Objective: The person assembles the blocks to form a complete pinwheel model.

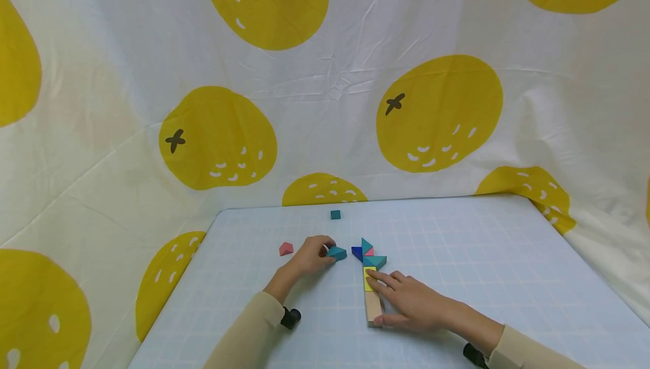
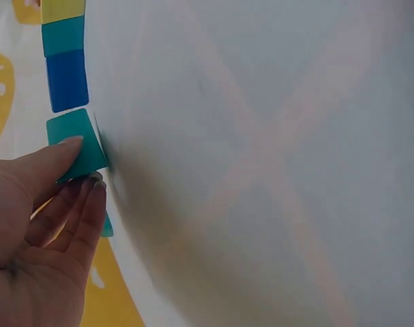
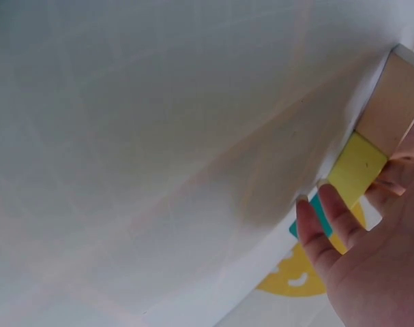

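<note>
My left hand (image 1: 312,256) pinches a teal triangular block (image 1: 337,253) between thumb and fingers, just left of a row of blocks. The left wrist view also shows this teal block (image 2: 78,144) beside a blue block (image 2: 67,80). In the row, a plain wooden block (image 1: 373,308) lies nearest me, followed by a yellow block (image 1: 370,280) and a teal triangle (image 1: 374,261). Beyond are a dark blue triangle (image 1: 358,253), a pink piece (image 1: 370,252) and another teal triangle (image 1: 366,246). My right hand (image 1: 413,303) rests against the row with extended fingers on the yellow block; its thumb touches the wooden block's near end.
A pink block (image 1: 286,249) lies left of my left hand. Near the table's far edge sits a teal square-faced block (image 1: 336,215). The light blue checked tabletop (image 1: 472,256) meets a white curtain (image 1: 330,132) with yellow fruit prints behind it.
</note>
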Motion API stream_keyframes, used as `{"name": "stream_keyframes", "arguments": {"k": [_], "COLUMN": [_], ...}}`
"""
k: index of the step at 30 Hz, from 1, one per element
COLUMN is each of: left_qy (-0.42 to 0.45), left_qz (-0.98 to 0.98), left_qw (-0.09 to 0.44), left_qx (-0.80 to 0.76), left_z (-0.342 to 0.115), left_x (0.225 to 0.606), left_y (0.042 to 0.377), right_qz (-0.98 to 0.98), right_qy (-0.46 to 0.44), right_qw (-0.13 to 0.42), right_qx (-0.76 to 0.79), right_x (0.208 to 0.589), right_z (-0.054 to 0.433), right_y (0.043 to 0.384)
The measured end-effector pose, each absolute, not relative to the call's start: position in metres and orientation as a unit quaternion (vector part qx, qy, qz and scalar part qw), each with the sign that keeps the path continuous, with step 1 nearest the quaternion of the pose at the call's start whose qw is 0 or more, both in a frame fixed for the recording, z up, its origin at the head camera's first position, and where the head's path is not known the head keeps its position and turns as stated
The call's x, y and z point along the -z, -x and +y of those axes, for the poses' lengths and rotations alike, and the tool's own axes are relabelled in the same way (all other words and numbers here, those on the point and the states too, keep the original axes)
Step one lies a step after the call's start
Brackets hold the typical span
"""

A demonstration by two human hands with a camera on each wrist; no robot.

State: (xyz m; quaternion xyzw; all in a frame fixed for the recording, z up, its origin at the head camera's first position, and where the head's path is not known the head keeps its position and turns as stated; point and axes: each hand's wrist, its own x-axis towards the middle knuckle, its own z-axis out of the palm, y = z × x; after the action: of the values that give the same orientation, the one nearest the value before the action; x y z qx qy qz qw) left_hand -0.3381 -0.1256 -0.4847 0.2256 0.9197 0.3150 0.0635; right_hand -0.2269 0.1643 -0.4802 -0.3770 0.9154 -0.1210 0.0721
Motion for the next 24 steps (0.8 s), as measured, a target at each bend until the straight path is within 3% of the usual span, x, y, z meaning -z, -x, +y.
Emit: {"name": "stream_keyframes", "arguments": {"k": [24], "left_qy": [-0.195], "left_qz": [0.929], "left_qw": [0.093], "left_qx": [-0.3], "left_z": [-0.112], "left_x": [0.484], "left_y": [0.333], "right_qz": [0.912], "right_qy": [0.385], "right_qw": [0.064], "right_qx": [0.128], "right_x": [0.479], "right_z": [0.166], "right_y": [0.226]}}
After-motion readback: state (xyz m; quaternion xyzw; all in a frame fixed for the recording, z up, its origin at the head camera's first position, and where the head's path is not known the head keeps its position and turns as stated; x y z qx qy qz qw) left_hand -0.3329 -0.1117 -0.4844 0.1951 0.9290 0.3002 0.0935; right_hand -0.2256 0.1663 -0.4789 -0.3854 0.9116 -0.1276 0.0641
